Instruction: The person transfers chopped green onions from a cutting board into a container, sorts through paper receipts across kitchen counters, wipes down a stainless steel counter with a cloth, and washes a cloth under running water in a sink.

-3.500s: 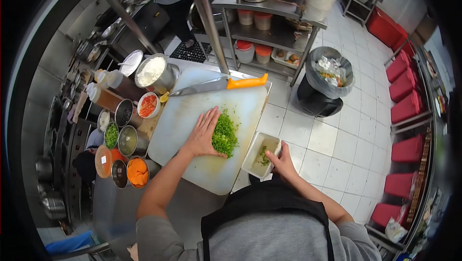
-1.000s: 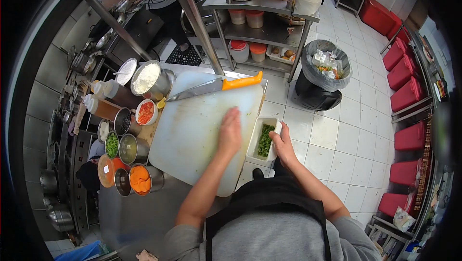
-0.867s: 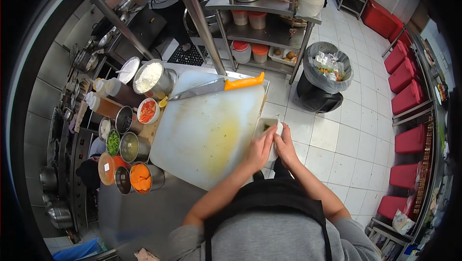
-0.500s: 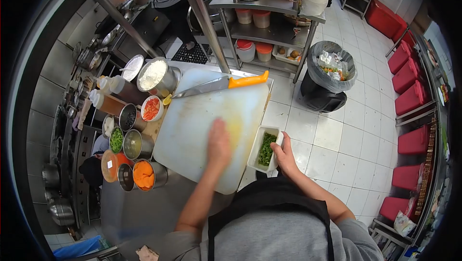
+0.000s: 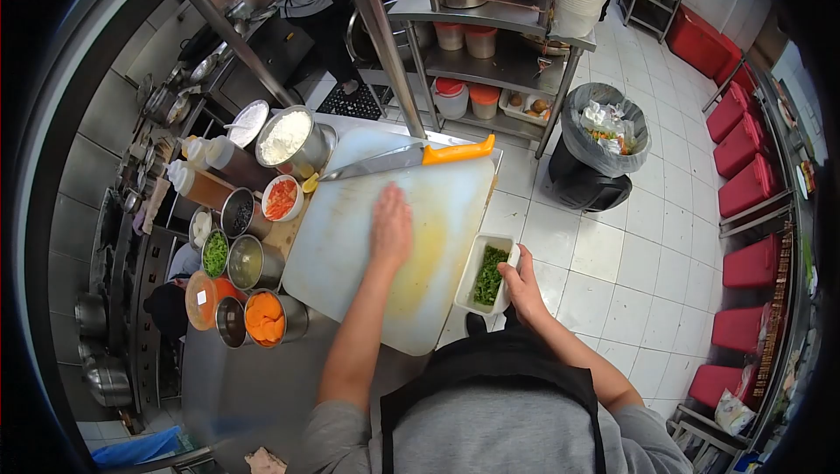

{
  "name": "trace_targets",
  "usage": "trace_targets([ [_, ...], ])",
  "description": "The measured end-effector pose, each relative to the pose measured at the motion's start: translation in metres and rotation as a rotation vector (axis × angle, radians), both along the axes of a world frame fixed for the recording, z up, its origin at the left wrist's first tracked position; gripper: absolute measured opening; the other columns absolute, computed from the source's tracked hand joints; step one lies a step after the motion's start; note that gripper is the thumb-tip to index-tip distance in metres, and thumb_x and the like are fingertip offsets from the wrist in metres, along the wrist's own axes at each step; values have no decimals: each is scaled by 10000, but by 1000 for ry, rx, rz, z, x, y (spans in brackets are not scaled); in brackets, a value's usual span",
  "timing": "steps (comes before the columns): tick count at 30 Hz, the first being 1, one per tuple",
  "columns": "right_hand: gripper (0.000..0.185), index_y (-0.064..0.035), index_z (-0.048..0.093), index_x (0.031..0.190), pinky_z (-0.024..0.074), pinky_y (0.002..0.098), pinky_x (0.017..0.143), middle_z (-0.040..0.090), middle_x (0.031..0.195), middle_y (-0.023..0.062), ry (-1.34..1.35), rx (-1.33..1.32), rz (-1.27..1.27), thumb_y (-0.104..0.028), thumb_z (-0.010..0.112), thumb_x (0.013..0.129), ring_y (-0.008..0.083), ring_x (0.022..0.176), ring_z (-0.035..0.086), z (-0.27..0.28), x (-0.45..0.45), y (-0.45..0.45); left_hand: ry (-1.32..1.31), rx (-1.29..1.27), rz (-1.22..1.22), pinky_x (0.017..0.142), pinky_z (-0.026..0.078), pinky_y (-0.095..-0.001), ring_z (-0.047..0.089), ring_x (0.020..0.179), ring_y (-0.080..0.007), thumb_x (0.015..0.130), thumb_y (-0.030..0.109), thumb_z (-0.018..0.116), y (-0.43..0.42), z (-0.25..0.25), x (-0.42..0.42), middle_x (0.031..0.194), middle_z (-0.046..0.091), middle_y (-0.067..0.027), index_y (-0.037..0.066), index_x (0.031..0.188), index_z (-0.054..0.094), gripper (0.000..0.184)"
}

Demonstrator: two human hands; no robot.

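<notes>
Chopped greens sat in tub

My L hand was flat, fingers straight, gripping nothing, prob. touching the cutting bd. My R hand held the tub's R side, thumb over rim, by the bd's edge.

Fisheye distortion bends the brightly lit floor.

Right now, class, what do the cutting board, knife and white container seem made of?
Cutting board: probably plastic, matte, milky white with yellow patch. Knife: likely steel blade, grey with sheen; smooth, solid-orange handle, perhaps plastic. White container: probably plastic, smooth, evenly white.
</notes>
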State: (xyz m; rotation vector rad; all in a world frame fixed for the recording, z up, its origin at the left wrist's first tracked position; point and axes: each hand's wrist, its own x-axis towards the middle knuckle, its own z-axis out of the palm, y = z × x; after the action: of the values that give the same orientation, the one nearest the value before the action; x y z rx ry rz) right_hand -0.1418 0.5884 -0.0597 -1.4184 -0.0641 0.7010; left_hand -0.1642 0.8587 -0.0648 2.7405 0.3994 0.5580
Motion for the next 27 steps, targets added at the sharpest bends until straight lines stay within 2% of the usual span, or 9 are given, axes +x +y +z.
trace_targets([
  [4, 588, -41, 233, 1325, 354, 326, 921, 441, 1145, 159, -2, 8, -55, -208, 527, 845, 234, 1064, 439, -2, 0, 2, 38, -654, -611, 1074, 236, -402, 357, 1276, -310, 931, 127, 378, -84, 31, -40, 1334, 422, -195, -50, 1271, 429, 388],
  [7, 611, -36, 202, 1345, 337, 334, 943, 417, 1187, 171, -15, 6, -44, -210, 522, 855, 240, 1098, 416, -12, -1, 0, -202, -778, -513, 1074, 237, -390, 353, 1281, -298, 931, 117, 376, -72, 27, -35, 1342, 406, -209, -50, 1285, 412, 393],
  [11, 651, -21, 160, 1373, 310, 339, 978, 378, 1251, 193, 8, 6, -26, -224, 515, 866, 252, 1151, 383, 4, 2, 1, -37, -215, -21, 1074, 227, -385, 322, 1300, -299, 952, 167, 362, -21, 14, 12, 1358, 374, -229, -81, 1290, 383, 419],
  [13, 618, -25, 215, 1341, 339, 323, 946, 422, 1193, 164, -13, 3, -84, -234, 530, 851, 238, 1098, 424, -9, 3, 3, 120, -32, -230, 1082, 201, -370, 268, 1327, -289, 961, 182, 338, -62, 3, 7, 1397, 317, -223, -74, 1311, 354, 434],
  [15, 625, -24, 214, 1342, 335, 324, 951, 419, 1199, 169, -77, 16, -90, -243, 532, 850, 243, 1107, 419, -28, 3, 0, 120, -799, -608, 1089, 184, -365, 231, 1341, -292, 959, 164, 318, -123, 20, -22, 1415, 283, -221, -68, 1327, 330, 435],
  [18, 654, -13, 196, 1351, 317, 324, 972, 406, 1224, 185, -45, 40, -46, -256, 537, 849, 256, 1133, 406, -12, 4, -2, -69, -1107, -597, 1087, 189, -369, 237, 1339, -297, 955, 148, 310, -136, 53, -52, 1420, 275, -219, -67, 1333, 319, 436],
  [22, 640, -13, 189, 1350, 315, 323, 974, 406, 1222, 188, -71, -28, -27, -238, 529, 856, 259, 1136, 405, -13, -2, -2, -64, -343, -61, 1089, 184, -400, 223, 1334, -344, 939, 140, 330, -27, 45, -108, 1424, 257, -226, -78, 1317, 333, 436],
  [25, 617, -14, 194, 1346, 325, 319, 960, 415, 1199, 176, -37, -19, -37, -214, 519, 862, 243, 1122, 410, -10, -6, 0, 119, 50, 122, 1085, 186, -422, 249, 1314, -377, 921, 138, 356, -25, 23, -125, 1398, 293, -244, -87, 1289, 370, 432],
  [27, 602, -12, 205, 1342, 329, 317, 954, 419, 1189, 170, -39, -2, -56, -203, 516, 863, 235, 1118, 409, 1, -8, 0, 22, -172, -44, 1071, 219, -431, 301, 1285, -390, 909, 133, 380, -78, 15, -108, 1371, 328, -260, -102, 1266, 395, 428],
])
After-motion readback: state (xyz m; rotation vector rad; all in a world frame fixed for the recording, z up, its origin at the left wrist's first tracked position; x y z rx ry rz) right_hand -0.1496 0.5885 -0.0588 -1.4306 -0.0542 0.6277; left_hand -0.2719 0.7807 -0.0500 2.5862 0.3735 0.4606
